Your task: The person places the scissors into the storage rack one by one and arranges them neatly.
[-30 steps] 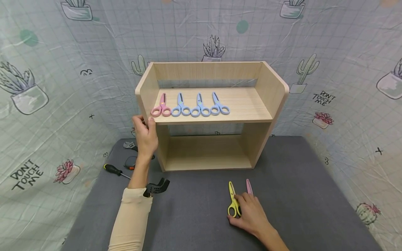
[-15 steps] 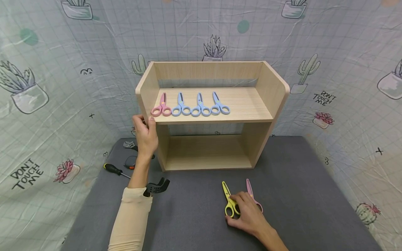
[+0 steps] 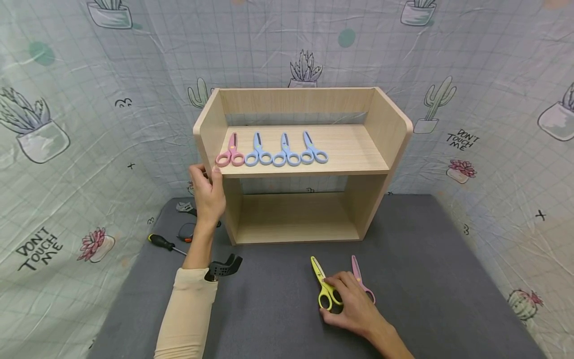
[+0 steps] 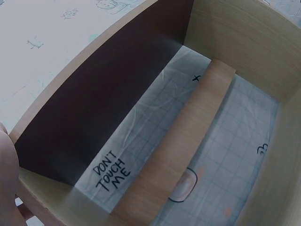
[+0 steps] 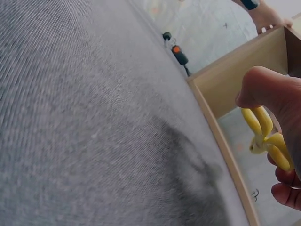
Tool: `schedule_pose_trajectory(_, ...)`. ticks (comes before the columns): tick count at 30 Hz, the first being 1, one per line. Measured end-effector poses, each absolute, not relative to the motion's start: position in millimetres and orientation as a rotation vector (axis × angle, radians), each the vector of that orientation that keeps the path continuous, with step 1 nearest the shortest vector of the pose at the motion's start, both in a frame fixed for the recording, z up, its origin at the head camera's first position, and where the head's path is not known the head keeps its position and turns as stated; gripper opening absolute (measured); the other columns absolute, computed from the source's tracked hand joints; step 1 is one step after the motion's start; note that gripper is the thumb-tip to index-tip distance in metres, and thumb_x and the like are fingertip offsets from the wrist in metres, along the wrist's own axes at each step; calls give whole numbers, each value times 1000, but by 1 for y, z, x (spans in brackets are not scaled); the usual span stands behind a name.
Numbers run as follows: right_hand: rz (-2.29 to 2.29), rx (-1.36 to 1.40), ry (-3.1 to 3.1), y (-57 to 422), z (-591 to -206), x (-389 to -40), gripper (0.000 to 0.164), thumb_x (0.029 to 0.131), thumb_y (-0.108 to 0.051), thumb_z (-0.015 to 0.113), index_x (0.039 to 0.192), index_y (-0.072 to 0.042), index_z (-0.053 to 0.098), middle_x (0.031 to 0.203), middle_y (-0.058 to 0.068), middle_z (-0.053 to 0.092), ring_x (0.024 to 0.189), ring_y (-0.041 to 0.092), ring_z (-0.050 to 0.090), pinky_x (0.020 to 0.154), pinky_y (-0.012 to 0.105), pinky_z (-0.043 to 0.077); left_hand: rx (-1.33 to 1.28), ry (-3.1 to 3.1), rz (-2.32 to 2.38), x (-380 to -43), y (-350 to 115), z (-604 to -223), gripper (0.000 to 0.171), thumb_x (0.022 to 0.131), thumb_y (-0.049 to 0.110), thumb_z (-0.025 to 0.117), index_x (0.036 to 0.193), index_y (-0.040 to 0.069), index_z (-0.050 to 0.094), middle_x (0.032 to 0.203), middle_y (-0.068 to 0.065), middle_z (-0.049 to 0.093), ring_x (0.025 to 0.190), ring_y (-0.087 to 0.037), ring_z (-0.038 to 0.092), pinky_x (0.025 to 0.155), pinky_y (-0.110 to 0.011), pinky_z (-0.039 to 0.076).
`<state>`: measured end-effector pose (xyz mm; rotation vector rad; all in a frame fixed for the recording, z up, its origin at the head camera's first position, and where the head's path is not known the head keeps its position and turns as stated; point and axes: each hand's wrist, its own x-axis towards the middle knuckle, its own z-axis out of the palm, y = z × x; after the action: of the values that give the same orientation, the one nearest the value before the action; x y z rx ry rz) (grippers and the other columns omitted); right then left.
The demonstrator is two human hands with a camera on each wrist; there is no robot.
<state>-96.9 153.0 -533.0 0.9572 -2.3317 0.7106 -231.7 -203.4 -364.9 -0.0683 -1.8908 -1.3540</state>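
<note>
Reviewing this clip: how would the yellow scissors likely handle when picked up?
The yellow scissors will probably stay stiff, as their blades and loops show no sagging or bending. They are likely light, being slim with open loops. With two halves meeting at a pivot, they might swing open if the right hand held just one loop.

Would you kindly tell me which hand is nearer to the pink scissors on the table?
Right: the right hand is close to the pink scissors, partly hiding them in the head view; the left hand is farther off, gripping the left side of the shelf.
</note>
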Motion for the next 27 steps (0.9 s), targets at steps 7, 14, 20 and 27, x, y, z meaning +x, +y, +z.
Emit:
schedule_pose_trajectory(7, 707, 1018, -2306, 151, -522, -95, 64, 54, -32, 86, 112, -9, 68, 103, -2, 59, 96, 14, 53, 87, 23, 41, -67, -1898, -1366, -233, -205, -368, 39, 99, 26, 43, 113, -10, 37, 103, -14, 41, 85, -14, 38, 74, -31, 32)
schedule_pose_trajectory(14, 726, 1115, -2180, 146, -507, -91, 66, 51, -28, 85, 112, -7, 69, 104, -2, 60, 96, 12, 53, 84, 21, 42, -48, -1881, -1380, -229, -200, -365, 31, 99, 14, 44, 113, -13, 36, 102, -13, 40, 85, -13, 35, 74, -32, 29)
schedule_pose_trajectory(20, 773, 1234, -2047, 143, -487, -92, 65, 56, -26, 84, 115, -3, 68, 104, 2, 61, 94, 14, 53, 82, 23, 43, -63, -1891, -1366, -233, -204, -369, 36, 99, 24, 45, 112, -9, 37, 103, -13, 41, 86, -13, 37, 74, -31, 32)
schedule_pose_trajectory(27, 780, 1318, -1952, 144, -461, -96, 57, 68, -31, 77, 114, 1, 68, 103, 5, 60, 92, 16, 52, 79, 23, 44, -80, -1882, -1368, -233, -204, -367, 38, 99, 25, 45, 111, -10, 36, 102, -14, 41, 85, -13, 38, 74, -32, 32)
